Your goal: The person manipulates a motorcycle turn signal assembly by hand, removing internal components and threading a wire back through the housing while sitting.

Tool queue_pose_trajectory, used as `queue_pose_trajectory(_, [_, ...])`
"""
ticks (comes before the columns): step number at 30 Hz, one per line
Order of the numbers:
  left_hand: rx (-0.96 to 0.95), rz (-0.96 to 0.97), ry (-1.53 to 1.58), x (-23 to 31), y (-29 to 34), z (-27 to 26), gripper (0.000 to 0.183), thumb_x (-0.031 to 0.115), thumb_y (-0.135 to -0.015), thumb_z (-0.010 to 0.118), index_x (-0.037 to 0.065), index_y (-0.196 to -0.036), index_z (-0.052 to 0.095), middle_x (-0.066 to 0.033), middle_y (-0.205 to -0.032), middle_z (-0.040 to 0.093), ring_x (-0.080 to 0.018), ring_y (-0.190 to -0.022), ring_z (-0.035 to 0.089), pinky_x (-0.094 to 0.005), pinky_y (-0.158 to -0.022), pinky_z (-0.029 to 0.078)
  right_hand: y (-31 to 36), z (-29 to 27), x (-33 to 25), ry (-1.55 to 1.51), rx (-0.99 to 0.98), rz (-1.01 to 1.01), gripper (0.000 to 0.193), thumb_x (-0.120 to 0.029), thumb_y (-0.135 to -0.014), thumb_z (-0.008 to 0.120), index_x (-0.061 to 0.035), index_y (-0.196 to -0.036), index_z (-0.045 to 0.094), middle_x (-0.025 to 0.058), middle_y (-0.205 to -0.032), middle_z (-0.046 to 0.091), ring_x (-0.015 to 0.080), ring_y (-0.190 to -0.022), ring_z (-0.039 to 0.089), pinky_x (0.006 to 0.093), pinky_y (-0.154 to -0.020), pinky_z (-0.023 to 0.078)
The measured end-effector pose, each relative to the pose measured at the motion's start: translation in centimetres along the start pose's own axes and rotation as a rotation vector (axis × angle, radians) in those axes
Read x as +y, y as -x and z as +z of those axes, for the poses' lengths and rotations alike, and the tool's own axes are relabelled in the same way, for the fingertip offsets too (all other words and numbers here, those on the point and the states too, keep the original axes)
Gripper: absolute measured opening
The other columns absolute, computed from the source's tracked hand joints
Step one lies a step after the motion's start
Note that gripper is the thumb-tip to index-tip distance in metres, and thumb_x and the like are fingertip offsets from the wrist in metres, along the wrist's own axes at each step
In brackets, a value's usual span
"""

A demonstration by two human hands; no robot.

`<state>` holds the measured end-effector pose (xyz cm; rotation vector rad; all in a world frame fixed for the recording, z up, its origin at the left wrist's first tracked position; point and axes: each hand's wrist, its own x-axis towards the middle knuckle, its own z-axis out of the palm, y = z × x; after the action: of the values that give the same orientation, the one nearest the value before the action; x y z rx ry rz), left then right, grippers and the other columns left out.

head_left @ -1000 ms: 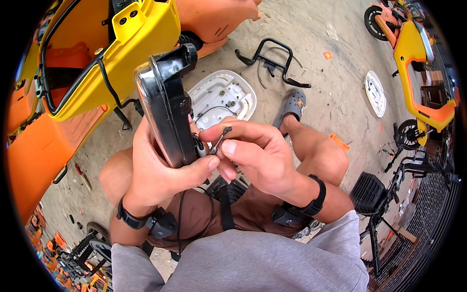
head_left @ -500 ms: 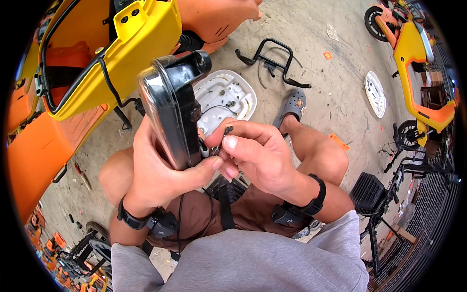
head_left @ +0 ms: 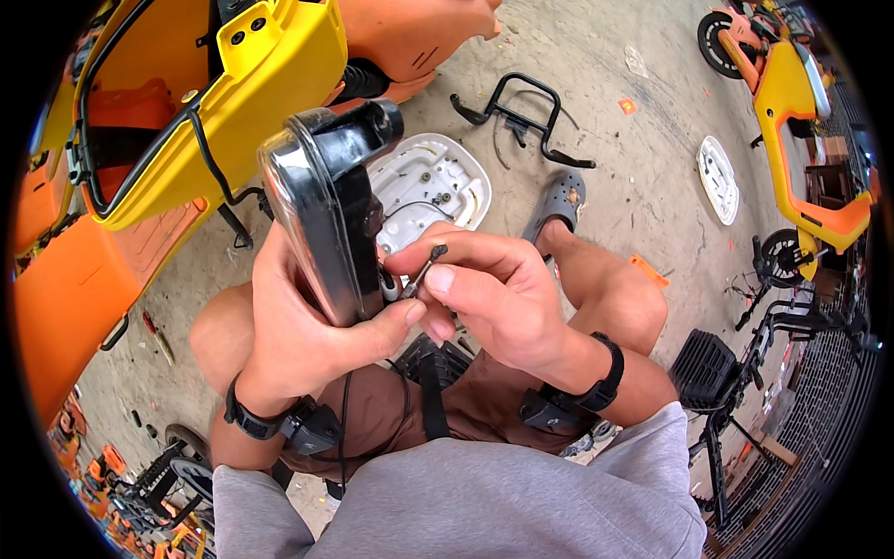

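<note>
My left hand (head_left: 303, 340) is closed round the lower part of a lamp unit (head_left: 321, 210) with a clear, shiny cover and a black housing. The lamp stands on end, tilted slightly left, above my lap. Beside its right side, my right hand (head_left: 498, 298) pinches a short dark cable (head_left: 427, 266) between thumb and forefinger. The cable's frayed-looking tip points up and away from me. A small grey-white piece (head_left: 390, 287) shows at the housing by my left thumb. Where the cable meets the lamp is hidden by my fingers.
A white plastic shell (head_left: 447, 177) lies on the floor beyond the lamp, with a black tubular bracket (head_left: 524, 84) farther off. Yellow and orange scooter bodywork (head_left: 279, 93) stands close at left. At right are a yellow scooter (head_left: 778, 121) and a black basket (head_left: 705, 368).
The lamp's upper end has shifted slightly left. My right fingers have moved a little, and more of the dark cable shows between them.
</note>
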<state>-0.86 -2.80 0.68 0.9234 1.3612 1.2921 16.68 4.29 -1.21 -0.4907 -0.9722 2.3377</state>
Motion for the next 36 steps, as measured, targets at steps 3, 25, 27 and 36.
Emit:
queue_pose_trajectory(3, [-0.016, 0.054, -0.023, -0.3, -0.1, -0.1, 0.067, 0.008, -0.060, 0.088, 0.001, -0.114, 0.049, -0.0048, -0.100, 0.059, -0.0113, -0.089, 0.059, -0.0273, -0.078, 0.050, 0.0, -0.1, 0.0, -0.017, 0.006, 0.010, 0.023, -0.006, -0.095, 0.053, 0.0066, -0.109, 0.065, 0.0075, -0.093, 0.060, 0.0096, -0.069, 0.055, 0.0235, -0.061, 0.046])
queue_pose_trajectory(25, [-0.080, -0.157, 0.374, 0.7, -0.6, 0.6, 0.055, -0.002, -0.070, 0.079, 0.002, -0.109, 0.041, -0.0121, -0.082, 0.063, -0.0191, -0.064, 0.066, -0.0300, -0.059, 0.055, -0.2, -0.6, -0.5, -0.062, -0.067, 0.023, 0.023, -0.009, -0.097, 0.053, 0.0065, -0.111, 0.063, 0.0079, -0.093, 0.062, 0.0103, -0.070, 0.056, 0.0228, -0.061, 0.046])
queue_pose_trajectory(27, [-0.083, -0.139, 0.376, 0.5, -0.8, 0.7, 0.055, -0.002, -0.069, 0.080, 0.003, -0.109, 0.041, -0.0115, -0.081, 0.063, -0.0181, -0.064, 0.066, -0.0288, -0.058, 0.055, -0.2, -0.6, -0.6, -0.059, -0.059, 0.007, 0.023, -0.009, -0.097, 0.052, 0.0065, -0.110, 0.063, 0.0081, -0.093, 0.062, 0.0103, -0.069, 0.056, 0.0229, -0.061, 0.046])
queue_pose_trajectory(36, [-0.072, -0.098, 0.273, 0.5, -0.9, 0.4, 0.059, 0.000, -0.064, 0.083, 0.003, -0.107, 0.043, -0.0077, -0.078, 0.062, -0.0130, -0.063, 0.063, -0.0250, -0.056, 0.052, 0.0, -0.2, -0.5, 0.029, 0.003, -0.024, 0.024, -0.011, -0.098, 0.051, 0.0068, -0.108, 0.065, 0.0067, -0.090, 0.060, 0.0094, -0.068, 0.055, 0.0228, -0.061, 0.045])
